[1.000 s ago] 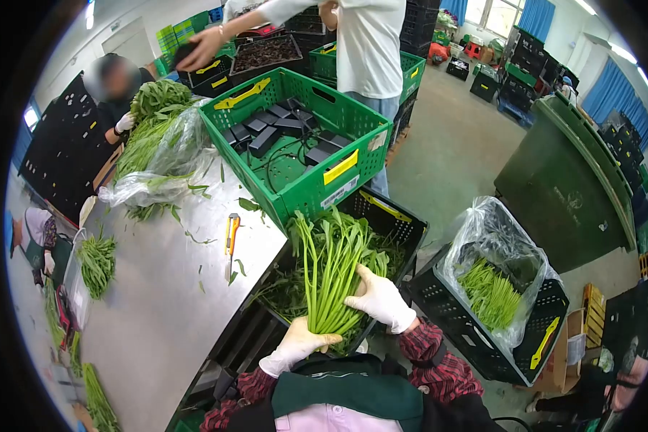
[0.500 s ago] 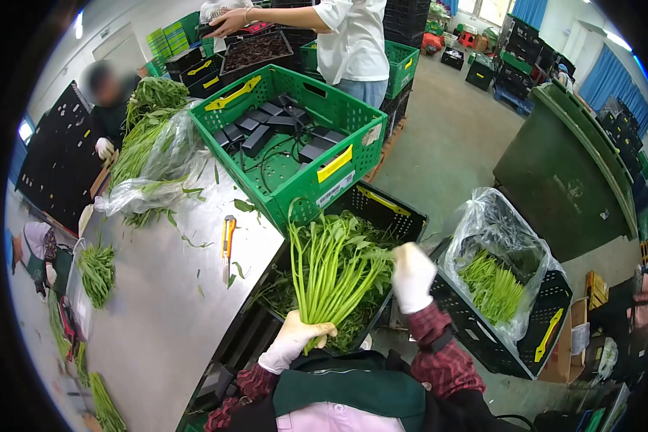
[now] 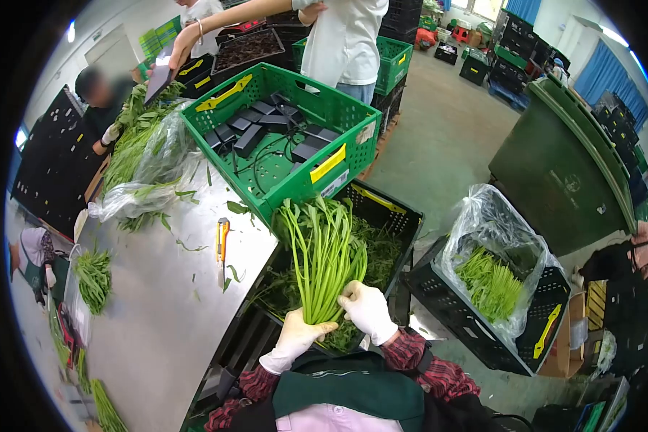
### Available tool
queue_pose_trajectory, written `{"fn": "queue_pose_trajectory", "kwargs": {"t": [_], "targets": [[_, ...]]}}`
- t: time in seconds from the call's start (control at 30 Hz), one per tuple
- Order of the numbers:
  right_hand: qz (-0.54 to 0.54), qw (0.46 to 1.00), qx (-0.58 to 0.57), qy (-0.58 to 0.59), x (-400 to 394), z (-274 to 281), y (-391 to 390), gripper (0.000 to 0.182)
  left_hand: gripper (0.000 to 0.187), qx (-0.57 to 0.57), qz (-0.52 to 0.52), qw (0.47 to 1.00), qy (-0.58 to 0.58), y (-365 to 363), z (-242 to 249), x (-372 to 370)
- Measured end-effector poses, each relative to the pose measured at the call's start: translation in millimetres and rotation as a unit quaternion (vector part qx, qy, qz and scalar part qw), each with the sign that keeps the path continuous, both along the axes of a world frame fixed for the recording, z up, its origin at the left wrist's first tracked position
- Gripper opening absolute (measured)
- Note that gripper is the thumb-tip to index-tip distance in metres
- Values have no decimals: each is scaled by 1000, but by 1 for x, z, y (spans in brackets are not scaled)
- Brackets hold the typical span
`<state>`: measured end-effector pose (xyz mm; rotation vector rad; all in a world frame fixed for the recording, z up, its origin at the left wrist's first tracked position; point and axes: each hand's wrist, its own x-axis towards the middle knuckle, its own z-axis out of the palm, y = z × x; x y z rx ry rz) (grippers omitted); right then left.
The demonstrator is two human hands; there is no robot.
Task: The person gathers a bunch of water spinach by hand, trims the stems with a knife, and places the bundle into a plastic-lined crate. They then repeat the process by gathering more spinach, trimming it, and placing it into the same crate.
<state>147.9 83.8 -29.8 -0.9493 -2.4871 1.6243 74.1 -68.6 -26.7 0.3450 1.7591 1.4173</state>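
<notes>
My left hand (image 3: 295,340), in a white glove, is wrapped round the lower stems of a bunch of water spinach (image 3: 318,263). The bunch stands upright with its leaves at the top. My right hand (image 3: 368,311), also gloved, is closed at the right side of the bunch, its fingertips pinching the stems low down. Beneath the bunch is a black crate (image 3: 408,229) with loose leaves and greens (image 3: 381,248) in it. An orange utility knife (image 3: 222,250) lies on the metal table (image 3: 158,317) to the left.
A green crate (image 3: 270,189) of black devices and cables stands at the table's far corner. To my right, a black crate (image 3: 439,295) holds cut stems (image 3: 489,282) in a clear bag. Beyond is a green bin (image 3: 554,173). Co-workers stand across the table; one holds a tablet-like object (image 3: 158,75).
My right hand has come down and left to the bunch, closing on its stems. My left hand keeps its grip. The co-worker's arm now reaches over the greens on the table.
</notes>
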Motion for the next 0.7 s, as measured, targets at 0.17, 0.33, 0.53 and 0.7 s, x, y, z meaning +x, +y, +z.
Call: {"fn": "queue_pose_trajectory", "kwargs": {"t": [0.17,0.33,0.53,0.7], "targets": [[-49,934,334,121,-3,-24,4,13,20,4,-15,1000,-18,-3,-6,-3],[-164,916,286,227,-7,-25,67,12,15,5,-16,999,-39,-7,1,-5],[193,977,66,57,-14,0,67,34,20,-29,-64,997,-15,-5,-2,-8],[287,954,81,-29,-18,13,79,29,26,-47,-112,992,-12,-7,-12,-14]]}}
